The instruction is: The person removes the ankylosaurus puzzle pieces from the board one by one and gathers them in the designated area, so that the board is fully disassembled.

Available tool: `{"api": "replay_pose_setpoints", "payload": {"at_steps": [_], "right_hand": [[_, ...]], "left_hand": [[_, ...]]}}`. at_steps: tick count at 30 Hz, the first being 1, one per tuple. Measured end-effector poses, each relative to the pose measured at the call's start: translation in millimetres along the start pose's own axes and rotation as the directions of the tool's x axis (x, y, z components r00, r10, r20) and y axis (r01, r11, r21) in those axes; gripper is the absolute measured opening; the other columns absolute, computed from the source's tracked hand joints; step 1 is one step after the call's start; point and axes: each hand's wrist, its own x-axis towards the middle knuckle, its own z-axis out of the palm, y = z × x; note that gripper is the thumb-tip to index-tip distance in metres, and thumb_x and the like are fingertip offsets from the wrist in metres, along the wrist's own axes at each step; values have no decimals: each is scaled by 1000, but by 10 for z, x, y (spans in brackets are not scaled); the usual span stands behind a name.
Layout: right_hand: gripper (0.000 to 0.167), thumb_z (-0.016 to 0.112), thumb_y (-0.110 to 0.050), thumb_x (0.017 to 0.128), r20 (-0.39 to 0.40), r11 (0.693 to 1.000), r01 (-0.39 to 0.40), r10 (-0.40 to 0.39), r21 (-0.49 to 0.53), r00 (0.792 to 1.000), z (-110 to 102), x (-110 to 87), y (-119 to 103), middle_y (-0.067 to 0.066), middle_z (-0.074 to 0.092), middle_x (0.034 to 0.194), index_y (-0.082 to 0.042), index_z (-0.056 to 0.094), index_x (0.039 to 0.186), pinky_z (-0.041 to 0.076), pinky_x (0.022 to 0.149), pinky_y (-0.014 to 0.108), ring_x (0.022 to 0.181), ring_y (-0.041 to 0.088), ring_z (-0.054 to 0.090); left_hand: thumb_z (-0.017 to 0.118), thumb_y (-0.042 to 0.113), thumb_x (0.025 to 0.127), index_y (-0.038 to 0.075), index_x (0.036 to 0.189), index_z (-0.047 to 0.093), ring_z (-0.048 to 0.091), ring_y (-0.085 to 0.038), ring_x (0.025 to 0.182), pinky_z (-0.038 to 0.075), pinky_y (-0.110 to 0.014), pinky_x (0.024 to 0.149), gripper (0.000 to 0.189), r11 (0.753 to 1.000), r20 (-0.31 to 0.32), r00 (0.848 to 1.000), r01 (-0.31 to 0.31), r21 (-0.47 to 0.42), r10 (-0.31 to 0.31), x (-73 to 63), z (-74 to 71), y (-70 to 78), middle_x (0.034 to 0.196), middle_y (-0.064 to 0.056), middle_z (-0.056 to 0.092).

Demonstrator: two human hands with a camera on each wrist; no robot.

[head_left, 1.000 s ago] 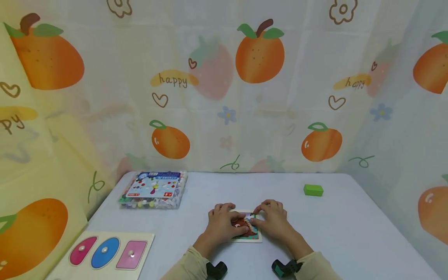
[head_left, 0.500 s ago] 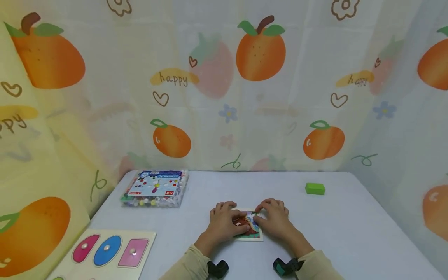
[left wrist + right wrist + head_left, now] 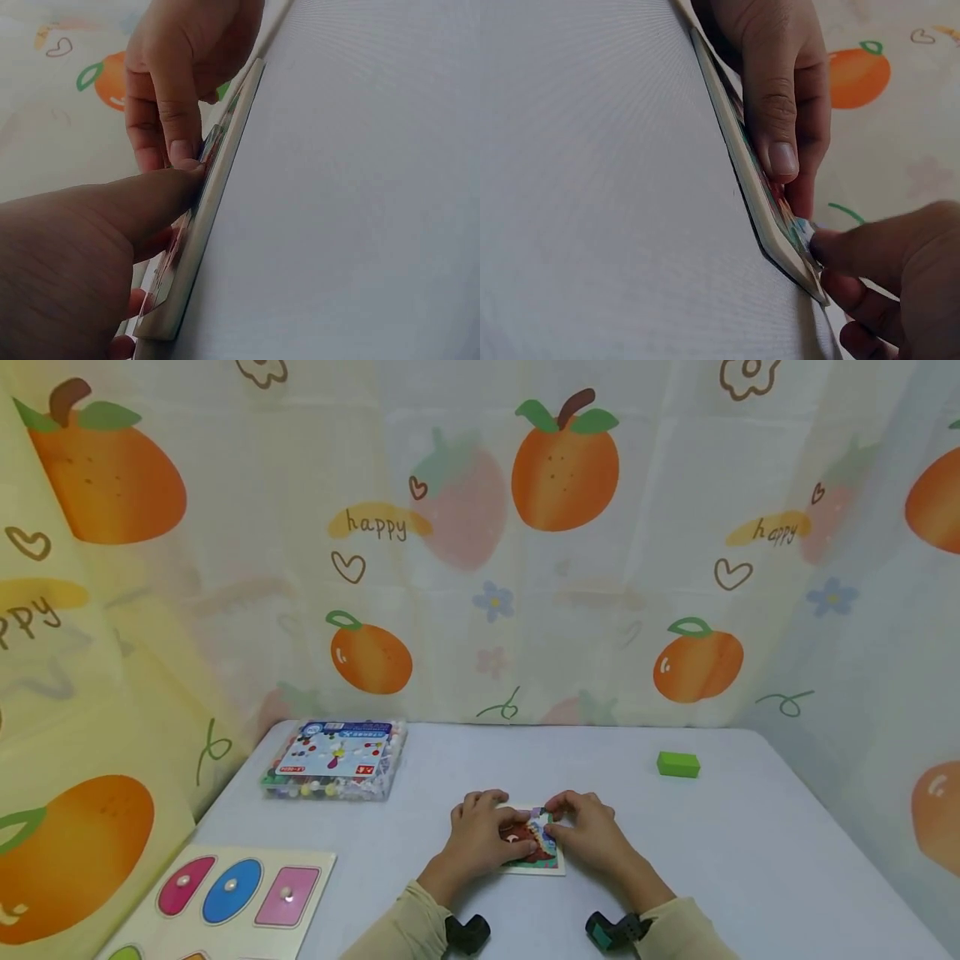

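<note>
Left hand (image 3: 476, 842): half open, fingers bent, holding the picture board (image 3: 534, 872), which lies flat between both hands; thumb on the picture. Right hand (image 3: 592, 833): nearly closed, thumb and fingertip pinching a small picture piece (image 3: 804, 229) at the board's right side; cannot tell if fully lifted. Green block (image 3: 678, 765): beyond and right of right hand. Clear box (image 3: 333, 760): beyond and left of left hand.

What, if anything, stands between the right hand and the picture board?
Nothing visible: the right hand pinches a small piece at the picture board's right side. The left hand covers the left part, leaving that side accessible.
</note>
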Motion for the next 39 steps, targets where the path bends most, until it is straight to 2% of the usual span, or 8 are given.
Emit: {"api": "replay_pose_setpoints", "payload": {"at_steps": [2,6,14,22,28,36,39], "right_hand": [[21,80,-16,81,8,1000,10,-10,25,1000,-3,-1,-2,-14,60,82,-22,67,97,33,89,49,93,17,51],[24,81,-14,80,-2,999,40,-40,34,999,-13,1,6,-15,60,79,-19,70,101,40,83,43,86,13,52],[26,83,-16,79,-27,996,88,-88,-4,996,-38,27,28,-16,61,79,-18,74,104,41,73,36,83,12,52],[26,83,-16,79,-49,994,111,-111,-14,993,-36,13,12,-19,62,81,-19,74,103,44,79,38,90,13,55],[27,82,-14,80,-35,994,108,-107,8,994,-43,18,-7,-17,62,85,-20,74,105,45,87,43,97,14,56],[26,83,-14,79,-34,996,84,-84,7,996,-34,11,13,-16,63,85,-19,75,103,45,84,41,95,14,56],[26,83,-14,78,-48,995,104,-104,5,993,-30,4,28,-16,62,86,-20,75,103,46,84,40,96,13,56]], "left_hand": [[71,58,82,29,120,72,36,-30,125,26,-58,98,47,1000,5,1000,2,-1,-2,-4,-6,1,135,-4,50],[71,58,82,30,120,71,36,-30,126,26,-58,99,47,1000,11,1000,7,-1,-7,-6,-12,6,136,-5,49],[71,63,77,32,115,73,38,-29,124,27,-56,97,48,999,-40,999,35,10,-35,10,45,34,133,-2,51],[73,64,74,32,114,74,39,-29,124,28,-55,99,51,997,-34,997,77,20,-76,11,31,86,134,-2,52],[74,63,74,31,115,73,39,-30,124,28,-55,99,52,997,-42,996,76,13,-75,11,28,84,134,-3,52],[73,56,79,28,115,74,38,-33,124,27,-57,99,45,997,-58,995,75,-30,-77,4,54,79,133,-5,52],[74,54,79,27,114,74,38,-34,123,28,-57,99,44,996,-70,994,78,-32,-80,7,61,87,132,-5,53]]}}
